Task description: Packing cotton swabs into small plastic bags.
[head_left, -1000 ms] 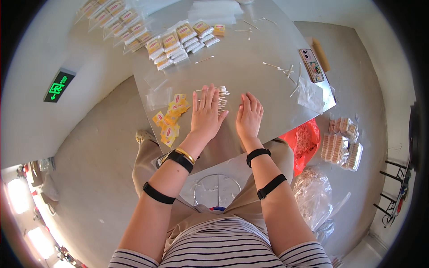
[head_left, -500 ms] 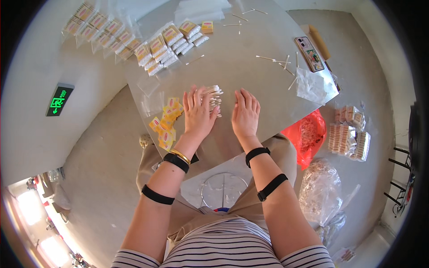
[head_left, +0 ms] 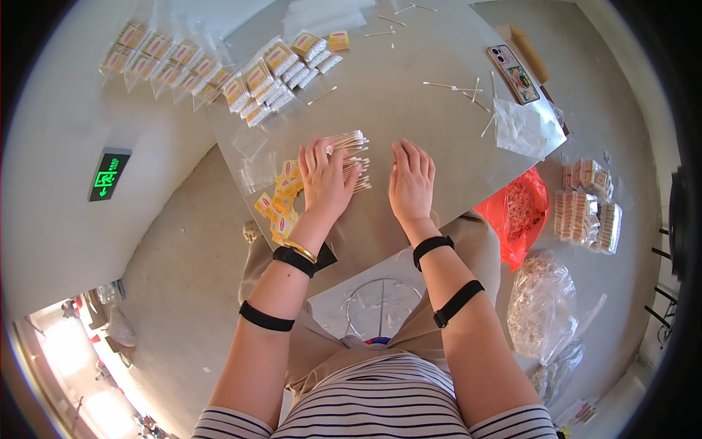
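A loose pile of cotton swabs (head_left: 357, 162) lies on the table in front of me, tips pointing right. My left hand (head_left: 325, 179) rests over the pile's left side with its fingers stretched out, hiding part of the swabs. To the right of the pile, my right hand (head_left: 412, 179) lies palm down with fingers extended, apart from the swabs and holding nothing. Beside my left wrist are several yellow printed cards (head_left: 281, 208), partly overlapping. Clear plastic bags (head_left: 257, 170) lie just beyond the cards.
Packed swab bundles (head_left: 274, 77) are stacked at the table's far left, beside more bagged packs (head_left: 164, 58). Stray swabs (head_left: 461, 89) and a phone (head_left: 513, 73) lie to the right. Past the right edge sit a red bag (head_left: 518, 212) and wrapped bundles (head_left: 589, 212).
More of the swabs show to the right of my left hand, spread somewhat wider. My right hand stays flat beside them. The whole view has shifted slightly.
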`<act>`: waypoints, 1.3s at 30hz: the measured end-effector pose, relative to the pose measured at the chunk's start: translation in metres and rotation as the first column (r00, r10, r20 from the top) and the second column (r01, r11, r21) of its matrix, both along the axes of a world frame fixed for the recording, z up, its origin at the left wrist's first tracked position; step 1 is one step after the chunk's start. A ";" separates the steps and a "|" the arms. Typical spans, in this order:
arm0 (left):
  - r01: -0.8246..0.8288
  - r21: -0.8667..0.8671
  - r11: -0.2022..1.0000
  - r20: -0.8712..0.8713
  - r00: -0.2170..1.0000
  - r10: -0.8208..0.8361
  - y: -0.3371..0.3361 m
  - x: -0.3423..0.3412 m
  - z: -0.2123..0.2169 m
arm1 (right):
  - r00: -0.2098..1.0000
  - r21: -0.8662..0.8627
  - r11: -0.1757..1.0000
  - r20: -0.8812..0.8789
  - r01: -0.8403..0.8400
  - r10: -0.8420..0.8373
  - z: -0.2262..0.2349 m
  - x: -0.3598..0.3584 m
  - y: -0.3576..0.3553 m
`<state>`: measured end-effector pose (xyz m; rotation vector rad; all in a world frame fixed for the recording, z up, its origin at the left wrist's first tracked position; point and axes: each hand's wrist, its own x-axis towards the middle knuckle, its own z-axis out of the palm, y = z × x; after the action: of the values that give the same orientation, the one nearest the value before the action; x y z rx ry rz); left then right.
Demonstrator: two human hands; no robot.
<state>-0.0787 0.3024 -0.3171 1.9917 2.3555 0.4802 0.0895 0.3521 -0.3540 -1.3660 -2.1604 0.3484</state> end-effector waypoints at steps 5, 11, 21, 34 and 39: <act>0.010 -0.026 1.000 0.022 1.000 -0.009 -0.003 0.000 0.001 | 1.000 0.032 0.999 -0.005 0.002 -0.002 -0.002 0.000 0.000; 0.024 0.007 1.000 -0.046 0.999 -0.024 -0.001 -0.002 0.000 | 1.000 0.032 0.999 0.003 0.002 -0.002 0.000 0.000 0.001; 0.002 0.020 1.000 -0.012 1.000 -0.001 0.000 -0.004 0.004 | 1.000 0.024 1.000 0.028 0.006 -0.007 -0.001 -0.002 0.000; 0.052 -0.069 0.996 -0.056 0.997 -0.056 -0.021 0.007 0.008 | 0.999 0.010 1.000 0.041 0.010 -0.011 -0.002 -0.001 0.000; 0.048 -0.153 0.987 -0.124 0.990 -0.067 -0.019 0.007 -0.013 | 0.999 0.013 1.000 0.044 0.011 -0.012 -0.003 -0.003 0.001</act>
<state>-0.0720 0.2834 -0.3304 2.0727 2.3184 0.1720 0.0869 0.3530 -0.3571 -1.3910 -2.1858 0.3026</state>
